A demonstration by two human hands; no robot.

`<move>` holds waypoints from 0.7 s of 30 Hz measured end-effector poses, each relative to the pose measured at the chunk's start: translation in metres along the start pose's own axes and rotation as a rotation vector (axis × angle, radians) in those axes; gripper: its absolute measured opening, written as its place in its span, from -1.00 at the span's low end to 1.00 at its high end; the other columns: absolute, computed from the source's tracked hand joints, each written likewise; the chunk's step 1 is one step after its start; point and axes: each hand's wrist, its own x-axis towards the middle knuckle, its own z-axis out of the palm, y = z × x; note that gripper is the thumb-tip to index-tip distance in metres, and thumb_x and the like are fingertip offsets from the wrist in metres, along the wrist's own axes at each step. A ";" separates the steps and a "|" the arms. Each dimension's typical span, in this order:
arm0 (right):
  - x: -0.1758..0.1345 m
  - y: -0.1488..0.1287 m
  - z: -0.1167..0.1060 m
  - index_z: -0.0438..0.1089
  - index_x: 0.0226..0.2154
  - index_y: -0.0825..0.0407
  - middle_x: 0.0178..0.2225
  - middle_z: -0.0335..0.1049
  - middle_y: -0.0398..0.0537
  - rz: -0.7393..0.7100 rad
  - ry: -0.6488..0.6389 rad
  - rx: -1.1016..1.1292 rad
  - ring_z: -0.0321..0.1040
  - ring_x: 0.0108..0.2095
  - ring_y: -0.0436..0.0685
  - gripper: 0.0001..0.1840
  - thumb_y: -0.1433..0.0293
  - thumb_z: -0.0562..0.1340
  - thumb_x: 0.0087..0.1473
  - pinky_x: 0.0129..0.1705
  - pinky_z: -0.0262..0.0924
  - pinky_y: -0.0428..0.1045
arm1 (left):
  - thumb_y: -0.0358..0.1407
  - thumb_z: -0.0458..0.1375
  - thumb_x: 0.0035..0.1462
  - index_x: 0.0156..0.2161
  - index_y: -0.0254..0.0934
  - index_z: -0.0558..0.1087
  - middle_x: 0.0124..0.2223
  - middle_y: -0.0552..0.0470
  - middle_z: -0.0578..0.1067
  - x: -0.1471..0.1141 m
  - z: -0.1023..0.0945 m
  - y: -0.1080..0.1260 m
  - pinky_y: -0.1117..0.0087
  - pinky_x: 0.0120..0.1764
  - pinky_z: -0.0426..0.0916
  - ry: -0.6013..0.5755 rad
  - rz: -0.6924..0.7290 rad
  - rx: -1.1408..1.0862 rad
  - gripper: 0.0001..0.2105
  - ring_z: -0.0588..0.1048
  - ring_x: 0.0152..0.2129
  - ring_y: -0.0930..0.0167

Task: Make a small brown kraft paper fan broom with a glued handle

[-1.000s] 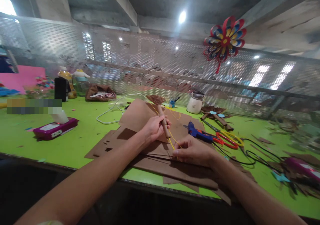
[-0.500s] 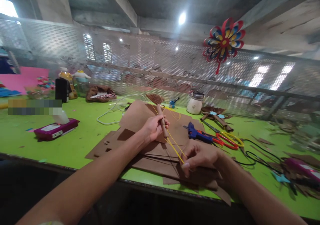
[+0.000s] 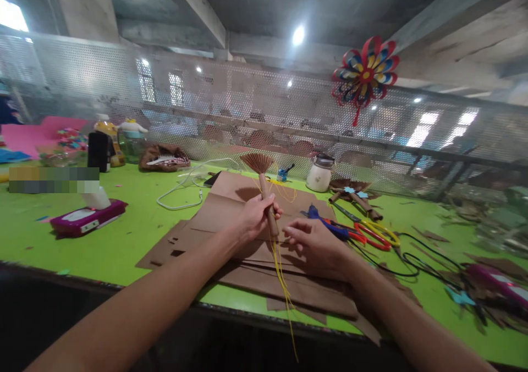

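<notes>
My left hand [image 3: 256, 218] is closed around a rolled brown paper tube [image 3: 271, 226], tilted slightly above a stack of brown paper. A pleated brown paper fan [image 3: 256, 163] spreads from the tube's far end. From the near end, yellow strings [image 3: 281, 275] hang loose past the table's front edge. Just right of the tube's lower end is my right hand [image 3: 314, 244], its fingers slightly bent and apart, with nothing visible in them. Brown paper sheets [image 3: 212, 212] lie beneath both hands.
A blue glue gun [image 3: 324, 222] and scissors with red [image 3: 373, 241] and yellow handles [image 3: 385, 230] lie to the right, beside a black cord. Behind stand a white jar [image 3: 320, 174] and other brown paper pieces [image 3: 355, 193]. A purple tissue pack [image 3: 88, 218] is at left.
My right hand has let go of the yellow strings and moved up towards the tube. The strings, pulled taut before, now dangle. My left hand keeps its grip on the tube.
</notes>
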 end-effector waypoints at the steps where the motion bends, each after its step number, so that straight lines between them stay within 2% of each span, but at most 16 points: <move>1: 0.000 0.000 0.005 0.42 -0.25 0.10 -0.45 0.35 -0.12 -0.004 -0.013 0.005 0.11 -0.57 -0.10 -0.57 0.10 0.27 -0.07 -0.55 0.05 -0.14 | -0.41 0.08 0.14 -0.42 -0.35 0.31 -0.54 0.03 0.42 -0.002 0.001 0.000 0.49 -0.46 0.33 -0.009 0.002 0.019 -0.89 0.43 -0.58 0.49; 4: -0.001 -0.003 0.014 0.43 -0.22 0.09 -0.34 0.37 -0.07 -0.055 -0.067 -0.040 0.14 -0.51 -0.07 -0.57 0.12 0.28 -0.07 -0.52 0.07 -0.13 | -0.32 0.13 0.12 -0.37 -0.34 0.33 -0.42 -0.06 0.50 -0.009 0.006 0.000 0.43 -0.34 0.36 -0.057 -0.009 0.083 -0.89 0.48 -0.47 0.44; 9: 0.000 0.000 0.015 0.43 -0.28 0.11 -0.53 0.30 -0.16 -0.021 -0.137 0.040 0.11 -0.58 -0.08 -0.58 0.12 0.30 -0.09 -0.53 0.02 -0.12 | -0.24 0.15 0.10 -0.31 -0.30 0.32 -0.31 -0.09 0.54 -0.020 0.016 0.003 0.37 -0.27 0.35 -0.164 -0.024 0.139 -0.84 0.48 -0.40 0.42; 13: -0.002 0.004 0.014 0.40 -0.29 0.13 -0.68 0.16 -0.27 -0.005 -0.162 0.104 0.06 -0.66 -0.10 -0.57 0.10 0.29 -0.08 -0.55 0.00 -0.12 | -0.24 0.16 0.09 -0.31 -0.29 0.33 -0.30 -0.09 0.53 -0.026 0.022 0.008 0.35 -0.29 0.36 -0.181 -0.027 0.133 -0.84 0.49 -0.37 0.38; 18: -0.006 -0.001 0.015 0.40 -0.33 0.12 -0.69 0.19 -0.26 0.018 -0.138 0.137 0.06 -0.68 -0.10 -0.59 0.12 0.31 -0.11 -0.60 -0.02 -0.13 | -0.25 0.17 0.08 -0.34 -0.34 0.43 -0.31 -0.10 0.49 -0.021 0.018 0.008 0.40 -0.27 0.33 -0.190 -0.010 0.144 -0.84 0.44 -0.37 0.40; 21: -0.005 -0.002 0.014 0.38 -0.42 0.14 -0.64 0.26 -0.20 0.012 -0.101 0.197 0.10 -0.67 -0.11 -0.67 0.19 0.32 -0.12 -0.63 -0.01 -0.15 | -0.25 0.19 0.05 -0.36 -0.36 0.48 -0.40 -0.02 0.43 -0.015 0.010 0.005 0.48 -0.35 0.28 -0.131 -0.001 0.160 -0.83 0.38 -0.43 0.47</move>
